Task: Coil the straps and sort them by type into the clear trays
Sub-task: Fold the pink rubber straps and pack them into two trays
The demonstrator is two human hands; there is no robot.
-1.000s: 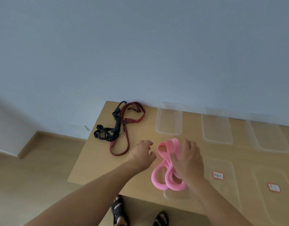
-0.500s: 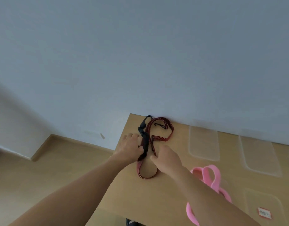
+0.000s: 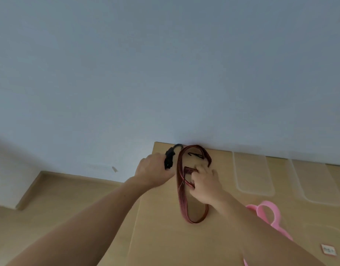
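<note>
Pale blue-grey wall [image 3: 165, 64] fills most of the view, plain, with one small mark [image 3: 114, 169] low down on it. Along its foot runs a light wooden skirting [image 3: 75, 175], turning a corner at left. The floor [image 3: 59, 217] is light wood too, slightly blurred. The bench [image 3: 165, 242], tan wood, butts against the wall. Lower right, a white, red-edged label [image 3: 328, 250], its writing too small to read.

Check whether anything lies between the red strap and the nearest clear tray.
Nothing visible does. The right hand grips the red strap, and only bare table lies between it and the nearest clear tray. The pink strap lies nearer the person, off that path.
</note>
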